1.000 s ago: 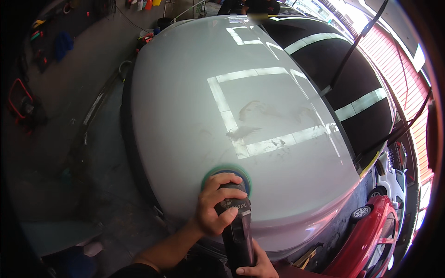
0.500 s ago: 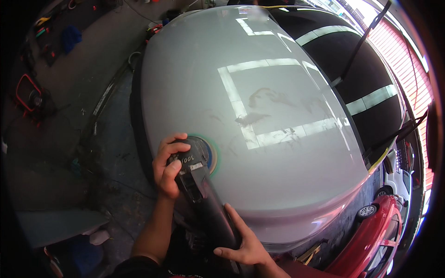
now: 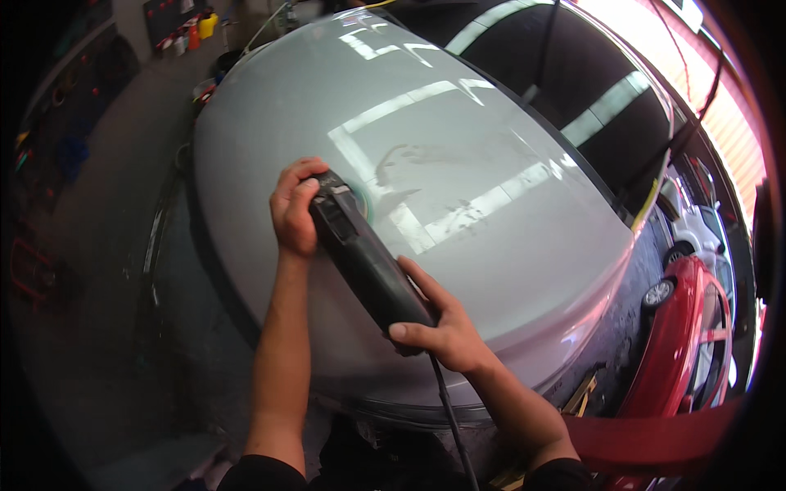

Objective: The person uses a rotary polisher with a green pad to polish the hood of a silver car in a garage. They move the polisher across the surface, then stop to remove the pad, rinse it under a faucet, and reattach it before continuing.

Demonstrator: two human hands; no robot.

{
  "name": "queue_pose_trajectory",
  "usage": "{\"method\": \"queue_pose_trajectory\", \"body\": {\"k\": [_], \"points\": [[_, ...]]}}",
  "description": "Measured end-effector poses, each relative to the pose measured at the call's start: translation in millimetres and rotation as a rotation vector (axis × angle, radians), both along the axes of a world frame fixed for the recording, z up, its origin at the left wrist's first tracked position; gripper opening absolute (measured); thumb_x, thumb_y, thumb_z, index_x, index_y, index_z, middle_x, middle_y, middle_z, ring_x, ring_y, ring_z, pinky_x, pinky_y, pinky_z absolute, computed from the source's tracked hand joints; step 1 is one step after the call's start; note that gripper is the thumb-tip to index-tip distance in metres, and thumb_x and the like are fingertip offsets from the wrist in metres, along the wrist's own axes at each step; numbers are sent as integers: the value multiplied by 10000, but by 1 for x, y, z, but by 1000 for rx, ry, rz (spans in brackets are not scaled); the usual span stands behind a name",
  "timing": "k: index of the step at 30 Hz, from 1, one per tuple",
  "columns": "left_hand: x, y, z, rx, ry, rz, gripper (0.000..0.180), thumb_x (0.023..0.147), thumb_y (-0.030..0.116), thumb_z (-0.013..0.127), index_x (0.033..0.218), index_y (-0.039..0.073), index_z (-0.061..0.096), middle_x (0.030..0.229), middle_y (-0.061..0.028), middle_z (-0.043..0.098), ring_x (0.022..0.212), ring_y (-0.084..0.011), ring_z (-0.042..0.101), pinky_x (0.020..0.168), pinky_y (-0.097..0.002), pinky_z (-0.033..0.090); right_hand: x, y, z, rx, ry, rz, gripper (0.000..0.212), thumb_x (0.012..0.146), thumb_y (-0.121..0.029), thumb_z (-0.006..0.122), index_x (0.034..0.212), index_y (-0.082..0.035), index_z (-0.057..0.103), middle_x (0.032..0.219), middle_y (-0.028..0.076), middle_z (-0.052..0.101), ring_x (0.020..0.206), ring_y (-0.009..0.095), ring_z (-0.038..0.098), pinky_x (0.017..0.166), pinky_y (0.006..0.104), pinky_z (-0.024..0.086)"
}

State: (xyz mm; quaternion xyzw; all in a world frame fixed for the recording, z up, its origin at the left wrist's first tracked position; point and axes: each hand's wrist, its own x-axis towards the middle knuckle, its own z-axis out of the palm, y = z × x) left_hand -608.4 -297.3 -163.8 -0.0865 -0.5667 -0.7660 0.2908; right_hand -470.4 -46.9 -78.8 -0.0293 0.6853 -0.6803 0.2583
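A black electric polisher [image 3: 372,270] lies across the near left part of a silver-grey car hood [image 3: 508,303]. My left hand [image 3: 295,213] is wrapped over the polisher's head, fingers curled round its far side. Farther back along the body, my right hand [image 3: 446,327] grips the handle end, thumb on top. The round pad [image 3: 363,201], with a greenish rim, shows only in part beside the head and appears to rest on the hood. Dull smears [image 3: 467,211] mark the paint to the right of the pad. A power cord [image 3: 449,405] hangs from the handle end.
The dark windshield [image 3: 516,61] lies beyond the hood, edged by yellow tape [image 3: 645,206]. A red car [image 3: 675,344] and a white car [image 3: 711,229] stand at the right. Below them runs a red beam [image 3: 655,434]. Several bottles [image 3: 193,34] stand at the far left.
Both hands have pushed the polisher farther away across the hood, closer to the smears. My arms are stretched out more, and the view has shifted, bringing the cord into sight.
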Motion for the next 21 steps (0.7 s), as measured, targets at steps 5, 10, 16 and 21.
{"method": "queue_pose_trajectory", "body": {"k": [5,10,16,21], "points": [[-59,31,12,-50,-17,-43,368,961,173,508,1169,-47,717,1108,-110,715,993,-186,661,946,-319,524,-37,27,0,-42,87,-36,1047,858,-295,870,1689,-30,291,1414,217,597,1218,260,626,1023,378,523],[-107,106,37,-68,-20,-77,332,961,179,547,1130,-35,736,1044,-96,718,933,-166,658,911,-293,518,-64,83,15,-72,125,-129,1033,847,-251,854,1680,-11,292,1196,203,654,955,237,705,758,373,607],[-153,214,70,-88,-22,-201,346,959,198,564,1139,-39,740,1020,-91,724,933,-166,666,897,-286,521,-91,170,40,-133,173,-237,1031,837,-221,842,1662,43,283,1166,216,651,874,252,717,660,375,602],[-198,306,93,-110,-38,-246,319,916,230,622,1041,-5,797,1020,-117,763,1005,-214,687,958,-309,504,-119,249,47,-177,242,-318,1004,834,-236,842,1644,44,321,1193,237,647,856,278,738,624,369,609]]}}
